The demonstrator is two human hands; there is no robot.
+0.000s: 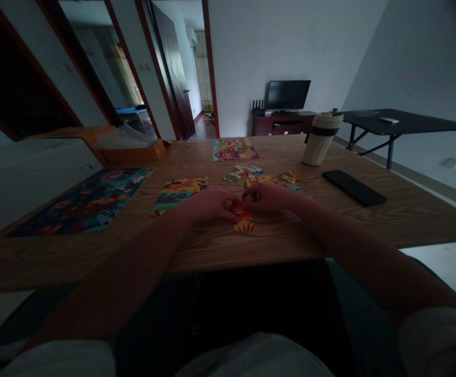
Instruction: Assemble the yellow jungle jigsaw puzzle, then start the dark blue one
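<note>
My left hand and right hand curve inward from this head view, fingertips pinching a red-and-yellow jigsaw piece between them; my fingers hide its exact outline. The piece sits above the wooden table. Just below it lies a yellow-and-red puzzle section, with a larger puzzle section to its left. The pinched piece looks light, stiff card, thin and easily slipping on wood, so I'd hold it by its edges.

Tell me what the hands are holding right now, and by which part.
The left hand and right hand pinch a red-and-yellow puzzle piece by its upper end; the exact hold is hidden.
</note>
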